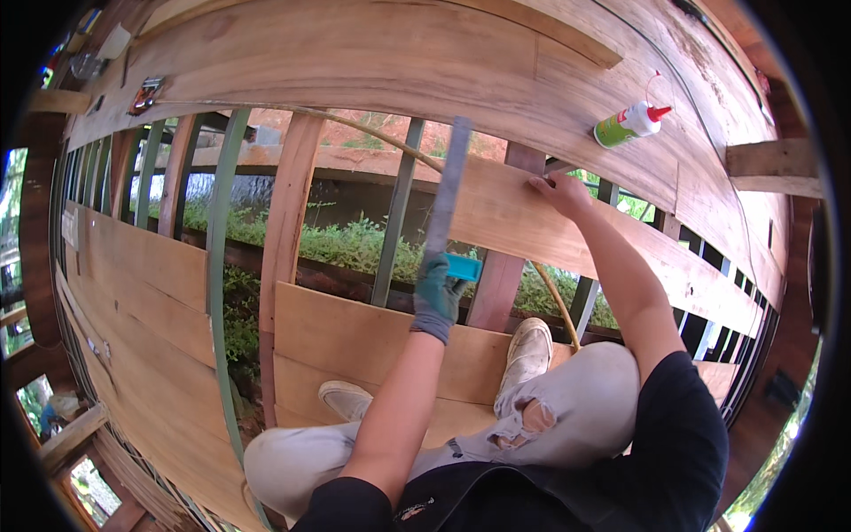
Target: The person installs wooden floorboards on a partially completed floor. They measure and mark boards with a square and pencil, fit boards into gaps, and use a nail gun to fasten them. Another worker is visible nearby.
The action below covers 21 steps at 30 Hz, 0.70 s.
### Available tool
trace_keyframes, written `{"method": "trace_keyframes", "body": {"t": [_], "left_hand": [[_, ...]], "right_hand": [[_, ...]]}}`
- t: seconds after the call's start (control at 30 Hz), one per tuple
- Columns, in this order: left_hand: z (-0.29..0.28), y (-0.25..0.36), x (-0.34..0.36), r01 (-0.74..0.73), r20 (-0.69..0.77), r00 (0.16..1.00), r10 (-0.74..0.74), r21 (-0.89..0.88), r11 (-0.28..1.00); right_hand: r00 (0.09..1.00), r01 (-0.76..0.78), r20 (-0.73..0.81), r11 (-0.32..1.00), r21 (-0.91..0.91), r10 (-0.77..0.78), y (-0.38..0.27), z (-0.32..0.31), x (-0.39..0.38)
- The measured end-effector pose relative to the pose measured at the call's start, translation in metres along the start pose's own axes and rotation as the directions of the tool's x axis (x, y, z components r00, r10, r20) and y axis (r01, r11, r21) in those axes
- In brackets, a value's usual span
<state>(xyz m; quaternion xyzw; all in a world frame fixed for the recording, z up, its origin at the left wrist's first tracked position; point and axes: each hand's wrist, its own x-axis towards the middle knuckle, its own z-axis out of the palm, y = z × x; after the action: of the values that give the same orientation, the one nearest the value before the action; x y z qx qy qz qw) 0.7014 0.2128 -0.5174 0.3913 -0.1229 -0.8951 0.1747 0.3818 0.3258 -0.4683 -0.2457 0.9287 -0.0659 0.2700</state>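
Observation:
My left hand (439, 297), in a green and grey work glove, is closed around a try square with a teal handle (464, 268). The square's long grey metal blade (448, 182) points away from me and lies along the left end of a loose plank (505, 213). That plank rests across the floor joists. My bare right hand (566, 193) is on the plank's far edge, its fingers curled in a pinch; what they hold, if anything, is too small to make out.
A green and white glue bottle (628, 124) with a red nozzle lies on the far boards (355, 58). Gaps between green metal joists (396, 226) and wooden beams (288, 204) open onto plants below. My shoes (527, 350) rest on nearer boards. A yellow hose (558, 297) runs under the plank.

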Motion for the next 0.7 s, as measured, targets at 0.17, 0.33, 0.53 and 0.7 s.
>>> {"method": "trace_keyframes", "body": {"t": [0.17, 0.33, 0.53, 0.7], "left_hand": [[0.024, -0.03, -0.01, 0.079, -0.117, 0.991, -0.07, 0.075, 0.994], [0.028, -0.033, -0.021, 0.035, -0.223, 0.975, -0.008, 0.116, 0.993], [0.04, -0.038, -0.036, -0.015, -0.29, 0.955, 0.052, 0.13, 0.991], [0.04, -0.036, -0.029, -0.009, -0.247, 0.969, 0.014, 0.024, 1.0]], "right_hand": [[0.998, 0.001, -0.062, 1.0, -0.015, -0.002, -0.003, 0.005, -0.026], [0.99, 0.012, -0.137, 0.999, -0.041, -0.018, -0.007, 0.007, -0.04], [0.99, 0.026, -0.136, 0.996, -0.082, -0.038, -0.006, 0.007, -0.045], [0.989, 0.009, -0.146, 0.994, -0.111, -0.025, -0.003, 0.006, -0.043]]}}
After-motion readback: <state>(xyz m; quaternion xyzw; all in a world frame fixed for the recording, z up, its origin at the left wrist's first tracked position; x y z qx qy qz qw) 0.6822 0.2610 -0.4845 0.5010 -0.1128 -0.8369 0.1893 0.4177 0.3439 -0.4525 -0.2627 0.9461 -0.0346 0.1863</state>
